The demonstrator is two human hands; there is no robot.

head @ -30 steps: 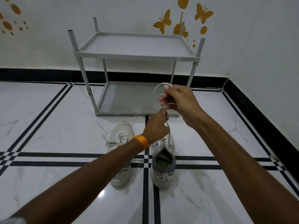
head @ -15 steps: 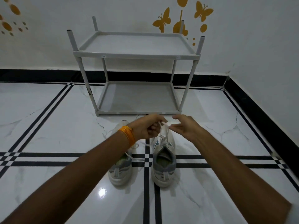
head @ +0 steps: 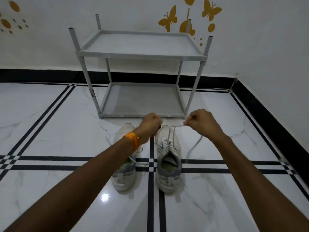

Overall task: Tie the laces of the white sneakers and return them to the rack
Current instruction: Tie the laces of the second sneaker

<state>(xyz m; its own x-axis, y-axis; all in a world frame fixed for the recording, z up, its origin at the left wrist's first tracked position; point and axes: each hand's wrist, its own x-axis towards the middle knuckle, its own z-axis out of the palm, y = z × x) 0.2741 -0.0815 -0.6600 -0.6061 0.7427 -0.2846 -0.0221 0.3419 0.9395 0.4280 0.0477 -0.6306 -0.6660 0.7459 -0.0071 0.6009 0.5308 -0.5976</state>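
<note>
Down on the tiled floor (head: 50, 131), two white sneakers stand side by side just in front of the empty grey rack (head: 140, 54). Both hands hover over the right sneaker (head: 168, 158). The left hand (head: 150, 126) and right hand (head: 202, 124) are each closed in a tight grip on a lace (head: 179, 125). The left sneaker (head: 123, 171) lies partly under the left forearm.

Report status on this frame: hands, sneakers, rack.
Left hand and right hand both fisted on the right white sneaker's laces, pulling apart. Left white sneaker laces loose. Grey two-tier plastic rack bare, unobstructed.
</note>
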